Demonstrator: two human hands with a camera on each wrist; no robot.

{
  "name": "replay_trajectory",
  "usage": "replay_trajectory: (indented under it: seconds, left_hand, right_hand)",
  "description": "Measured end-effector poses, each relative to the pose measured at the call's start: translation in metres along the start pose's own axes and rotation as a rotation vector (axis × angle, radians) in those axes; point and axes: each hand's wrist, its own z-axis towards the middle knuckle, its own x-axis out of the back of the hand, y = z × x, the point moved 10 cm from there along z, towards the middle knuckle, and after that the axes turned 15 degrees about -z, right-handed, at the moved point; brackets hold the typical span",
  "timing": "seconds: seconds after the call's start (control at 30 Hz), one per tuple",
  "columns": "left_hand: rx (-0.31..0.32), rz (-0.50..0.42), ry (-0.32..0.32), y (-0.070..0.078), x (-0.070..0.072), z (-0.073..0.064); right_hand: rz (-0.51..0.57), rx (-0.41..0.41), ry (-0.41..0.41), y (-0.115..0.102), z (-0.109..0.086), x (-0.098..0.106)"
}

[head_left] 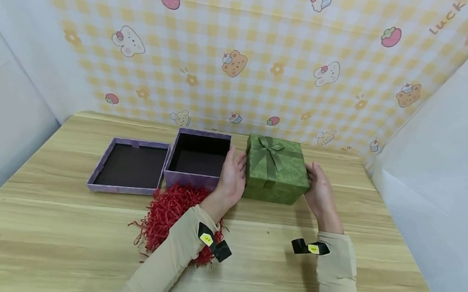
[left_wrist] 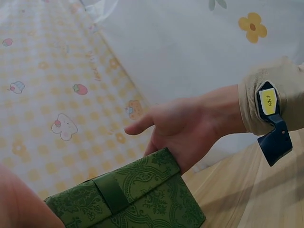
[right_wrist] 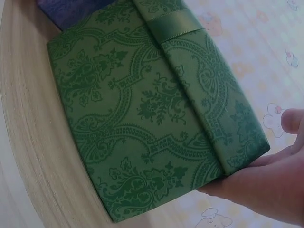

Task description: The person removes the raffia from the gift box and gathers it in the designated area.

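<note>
A green patterned gift box [head_left: 277, 169] with a lid, ribbon and bow sits between my two hands on the wooden table. My left hand [head_left: 232, 177] is at its left side, fingers extended along the wall. At the right side my right hand [head_left: 320, 188] touches the box near its corner, thumb raised apart from it. The left wrist view shows the right hand [left_wrist: 183, 128] at the lid's end, its fingers partly hidden behind the box. Up close in the right wrist view, the box's front [right_wrist: 137, 109] shows an embossed floral pattern and a ribbon band.
Left of the green box stands an uncovered purple box [head_left: 194, 179] with a black inside. Its matching lid [head_left: 126, 189] lies inside-up farther left. A heap of red shredded paper [head_left: 171, 209] is in front, partly under my left forearm. A checked cloth [head_left: 213, 92] hangs behind the table.
</note>
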Motion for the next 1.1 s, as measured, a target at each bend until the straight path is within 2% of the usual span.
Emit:
replay_trajectory:
  seconds: [0.27,0.4,0.73,1.1]
  left_hand:
    - [-0.005,0.062,0.004,-0.002,-0.002,0.000]
    - [-0.008,0.063,-0.002,-0.001,-0.004,-0.002]
    - [-0.019,0.069,-0.067,0.005,-0.014,-0.006]
    - [-0.009,0.080,-0.093,0.006,-0.017,-0.007]
  right_hand:
    - [-0.032,0.006,0.013,-0.005,-0.002,-0.003]
    - [-0.052,0.016,0.012,-0.007,-0.002,-0.005]
    - [-0.062,0.107,0.020,-0.016,-0.004,-0.005]
    - [-0.089,0.178,0.032,-0.030,-0.009,-0.005]
